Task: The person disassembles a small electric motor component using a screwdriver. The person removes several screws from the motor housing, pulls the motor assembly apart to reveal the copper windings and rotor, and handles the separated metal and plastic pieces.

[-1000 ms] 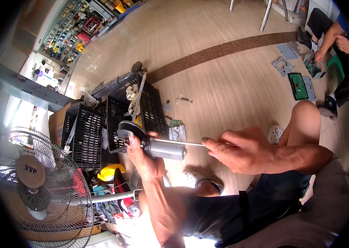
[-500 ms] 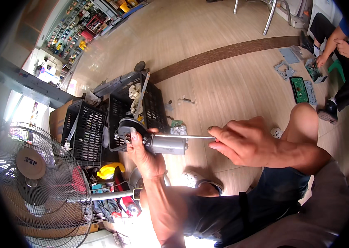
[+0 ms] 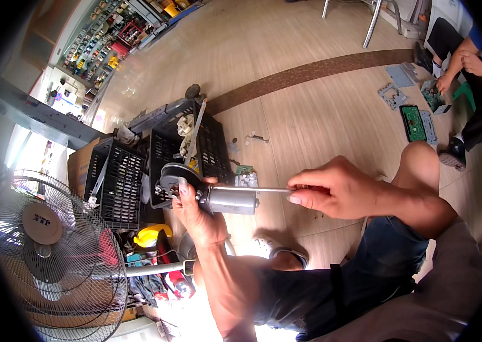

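An electric motor (image 3: 231, 201) with a silver cylindrical body and a round dark gear housing at its left end sits in my left hand (image 3: 200, 224), the thumb pressed against the housing. My right hand (image 3: 343, 189) grips a screwdriver (image 3: 255, 188) at its handle end, fingers and thumb pinched round it. The steel shaft runs level along the top side of the motor's body, and its tip meets the housing near my left fingers. Most of the handle is hidden inside my right hand.
Black plastic crates (image 3: 116, 185) with parts stand beyond my left hand. A caged fan (image 3: 53, 256) is at the left. Green circuit boards (image 3: 413, 123) and metal plates lie on the floor at right, near another person's hand (image 3: 444, 84). A yellow object (image 3: 152, 234) lies below the crates.
My right hand has turned about the screwdriver's handle, its fingers now straighter and the back of the hand lower. The motor and my left hand have hardly moved.
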Motion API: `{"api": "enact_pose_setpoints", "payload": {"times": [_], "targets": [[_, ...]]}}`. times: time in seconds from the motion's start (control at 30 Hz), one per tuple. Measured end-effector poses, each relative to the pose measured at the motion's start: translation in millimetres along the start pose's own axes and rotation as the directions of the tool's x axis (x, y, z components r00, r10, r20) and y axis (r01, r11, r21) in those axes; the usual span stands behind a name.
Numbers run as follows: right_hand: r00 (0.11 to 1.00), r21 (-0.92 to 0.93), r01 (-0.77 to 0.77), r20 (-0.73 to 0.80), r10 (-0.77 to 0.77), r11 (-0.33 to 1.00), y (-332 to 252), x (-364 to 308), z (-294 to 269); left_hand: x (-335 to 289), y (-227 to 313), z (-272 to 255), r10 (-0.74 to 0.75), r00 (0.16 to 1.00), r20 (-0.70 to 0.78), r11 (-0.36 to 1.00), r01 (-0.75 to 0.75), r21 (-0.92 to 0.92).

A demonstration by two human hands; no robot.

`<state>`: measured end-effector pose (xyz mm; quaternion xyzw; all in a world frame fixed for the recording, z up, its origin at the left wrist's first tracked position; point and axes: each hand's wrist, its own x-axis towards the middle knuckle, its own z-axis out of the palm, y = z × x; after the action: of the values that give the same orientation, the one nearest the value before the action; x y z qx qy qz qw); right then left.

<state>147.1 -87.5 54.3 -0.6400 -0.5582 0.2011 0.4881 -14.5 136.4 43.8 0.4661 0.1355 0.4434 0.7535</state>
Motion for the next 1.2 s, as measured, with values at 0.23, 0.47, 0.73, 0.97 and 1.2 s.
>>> {"api": "enact_pose_setpoints", "payload": {"times": [0.23, 0.47, 0.73, 0.97, 1.2], "targets": [[0.975, -0.042, 0.035, -0.216, -0.043, 0.999, -28.3, -5.3, -8.5, -1.1, 9.2, 12.4, 0.006, 1.000, -0.023, 0.998, -0.005, 0.066], [0.736, 0.629, -0.677, 0.573, 0.361, 0.383, -6.7, 9.4, -21.3, 2.9, 0.5, -2.9, 0.059, 0.998, -0.009, 0.992, -0.058, 0.111], [0.883, -0.670, 0.254, -0.133, -0.450, 0.697, -3.1, -7.9, 5.7, 1.5, 2.0, 6.4, 0.026, 0.999, -0.018, 0.998, -0.025, 0.057], [0.834, 0.767, -0.485, 0.261, 0.486, 0.421, -22.1, 8.1, -24.1, 5.1, -4.1, 4.6, 0.060, 0.996, -0.070, 0.996, -0.055, 0.064], [0.937, -0.402, 0.195, -0.192, -0.291, 0.894, -10.8, 1.6, -9.6, 5.9, -3.6, 7.9, 0.023, 0.997, -0.074, 1.000, -0.022, 0.019]]}}
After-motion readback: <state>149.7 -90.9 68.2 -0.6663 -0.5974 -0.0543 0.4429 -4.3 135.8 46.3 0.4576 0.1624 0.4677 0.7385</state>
